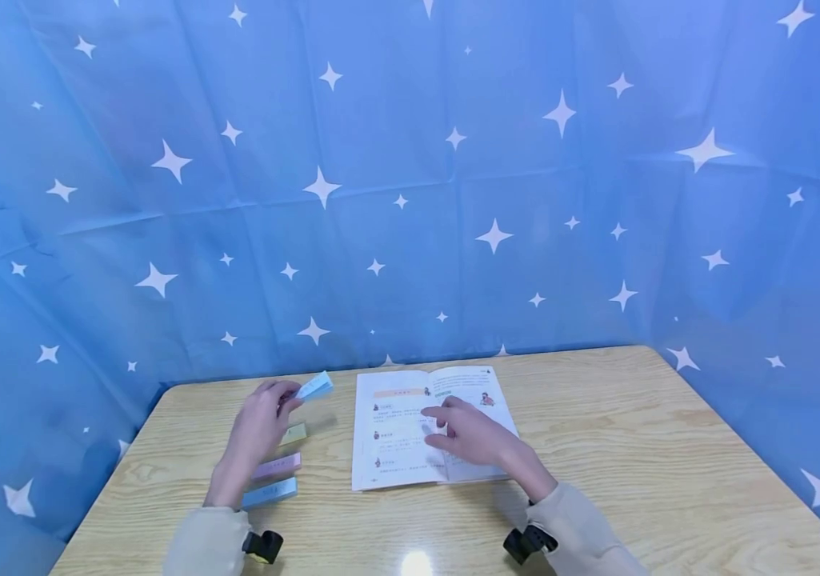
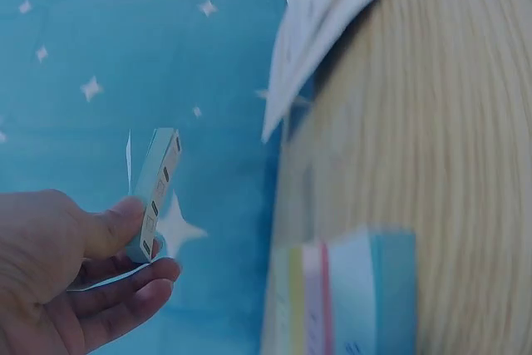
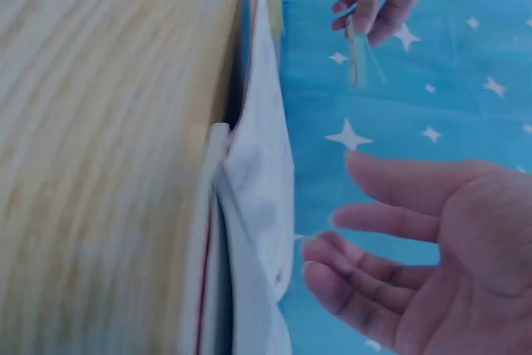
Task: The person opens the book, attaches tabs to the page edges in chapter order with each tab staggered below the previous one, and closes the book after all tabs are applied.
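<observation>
Between thumb and fingers, my left hand (image 1: 254, 432) pinches a light-blue sticky-note pad (image 1: 316, 386) above the table's left side. In the left wrist view one thin sheet stands away from that pad (image 2: 160, 193). My right hand (image 1: 478, 436) hovers over an open book (image 1: 398, 448) with fingers loosely bent and nothing in them, as the right wrist view also shows. Below the left hand lie a yellow-green pad (image 1: 294, 434), a pink pad (image 1: 278, 466) and another blue pad (image 1: 270, 492), set in a column; the left forearm overlaps their left ends.
The wooden table (image 1: 597, 416) extends to the right of the book. A blue curtain (image 1: 410, 200) with white stars hangs behind and at both sides. Dark wrist cameras (image 1: 262, 547) sit at both sleeves.
</observation>
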Demonstrator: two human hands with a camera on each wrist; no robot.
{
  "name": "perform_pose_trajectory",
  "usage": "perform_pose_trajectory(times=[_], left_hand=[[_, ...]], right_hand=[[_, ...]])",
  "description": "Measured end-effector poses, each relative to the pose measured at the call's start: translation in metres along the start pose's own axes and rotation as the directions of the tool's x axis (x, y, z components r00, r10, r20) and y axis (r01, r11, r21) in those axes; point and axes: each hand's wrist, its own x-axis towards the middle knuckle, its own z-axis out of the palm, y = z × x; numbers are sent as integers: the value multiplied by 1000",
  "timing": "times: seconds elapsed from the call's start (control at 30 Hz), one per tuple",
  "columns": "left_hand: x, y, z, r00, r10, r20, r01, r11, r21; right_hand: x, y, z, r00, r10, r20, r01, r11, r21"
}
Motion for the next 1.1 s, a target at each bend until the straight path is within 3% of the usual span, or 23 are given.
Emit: perform_pose_trajectory(times=[0.2, 0.33, 0.63, 1.0, 1.1], left_hand=[[-1, 27, 3, 988, 132, -84, -128, 990, 56], [-2, 44, 7, 974, 194, -114, -192, 981, 32], [-5, 83, 17, 937, 327, -121, -332, 943, -23], [-13, 109, 21, 869, 481, -115, -478, 877, 56], [-14, 114, 22, 869, 485, -102, -481, 875, 60]], right_hand=[[0, -11, -7, 979, -57, -194, 58, 998, -3], [-1, -19, -9, 957, -69, -283, 79, 997, 23], [-4, -35, -12, 905, -116, -409, 171, 980, 99], [-7, -43, -13, 840, -139, -525, 236, 964, 121], [-6, -43, -13, 827, -149, -542, 255, 959, 126]])
